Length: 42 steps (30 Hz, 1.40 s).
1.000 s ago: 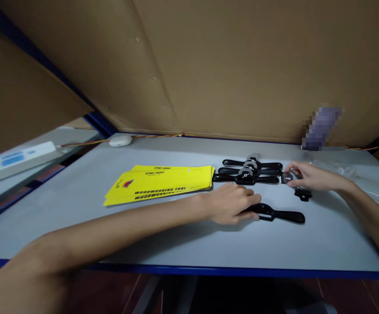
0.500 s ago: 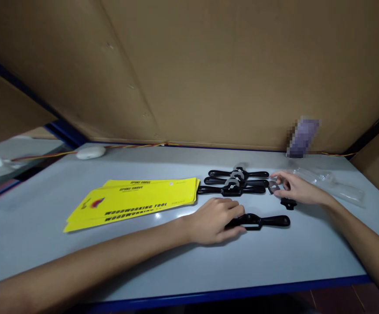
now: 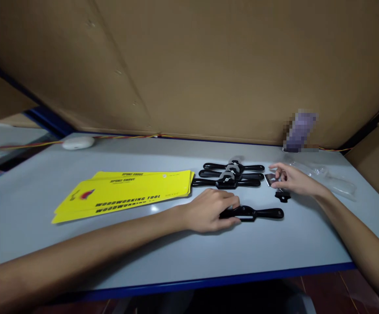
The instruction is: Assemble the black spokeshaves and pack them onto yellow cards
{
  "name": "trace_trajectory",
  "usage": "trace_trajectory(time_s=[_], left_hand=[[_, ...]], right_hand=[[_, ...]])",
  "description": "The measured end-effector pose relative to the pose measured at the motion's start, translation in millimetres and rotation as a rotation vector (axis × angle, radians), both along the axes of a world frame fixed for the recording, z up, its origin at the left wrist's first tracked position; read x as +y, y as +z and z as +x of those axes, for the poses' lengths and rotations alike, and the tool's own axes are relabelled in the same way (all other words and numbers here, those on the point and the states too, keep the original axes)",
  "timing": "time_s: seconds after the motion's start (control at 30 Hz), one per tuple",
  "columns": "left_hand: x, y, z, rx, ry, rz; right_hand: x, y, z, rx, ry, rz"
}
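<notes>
My left hand (image 3: 210, 210) is closed around the left handle of a black spokeshave body (image 3: 248, 213) lying near the front of the table. A bare slot shows in its middle. Farther right, my right hand (image 3: 292, 179) pinches a small metal spokeshave blade (image 3: 269, 179) between thumb and fingers, its index finger stretched out above. The blade looks tilted, with a bright edge to the left. Just below that hand lies a small black cap piece (image 3: 282, 196). Beyond my left hand, several spokeshaves (image 3: 227, 182) with metal blades fitted lie in a row.
Yellow printed cards (image 3: 124, 192) are stacked left of the spokeshaves. Clear plastic packaging (image 3: 338, 185) lies at the right, behind my right forearm. A white rounded device (image 3: 78, 142) and a cable (image 3: 124, 137) are along the back edge, below the cardboard wall (image 3: 189, 69).
My right fingers have closed on the blade and tipped it up from lying flatter. My left hand keeps its hold on the spokeshave body. The whole view has shifted slightly.
</notes>
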<state>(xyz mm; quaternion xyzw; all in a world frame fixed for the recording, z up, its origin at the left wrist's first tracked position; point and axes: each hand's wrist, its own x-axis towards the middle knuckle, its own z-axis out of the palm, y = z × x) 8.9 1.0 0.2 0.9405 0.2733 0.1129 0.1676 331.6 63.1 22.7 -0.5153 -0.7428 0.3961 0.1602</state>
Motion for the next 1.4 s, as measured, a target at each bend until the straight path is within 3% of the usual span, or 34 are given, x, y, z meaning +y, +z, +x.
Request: trace_trajectory(time_s=[0.23,0.43,0.67,0.7,0.87,0.93,1.1,1.4], left_hand=[[1,4.1,4,0.035,0.034,-0.049],[1,5.5,4,0.038,0.046,-0.044],[2,4.2,3,0.023,0.034,-0.025],[2,4.1,3,0.020,0.031,-0.026],[2,2.4,3,-0.006,0.021,-0.012],[2,1.8,3,-0.011,0.014,-0.010],[2,2.9,3,-0.001,0.019,-0.034],[1,4.3,2,-0.001,0.022,-0.050]], right_hand=[[16,13.0,3,-0.143,0.125,-0.036],[12,11.0,5,0.017,0.031,-0.061],[-15,11.5,-21,0.186,-0.099,0.247],[-23,12.9,-29,0.197,-0.081,0.310],[-66,13.2,-60,0.082,0.349,0.475],[-74,10.5,-65,0.054,0.447,0.538],[-72,5.1,-63,0.062,0.449,0.617],[-82,-1.6,-73,0.102,0.339,0.475]])
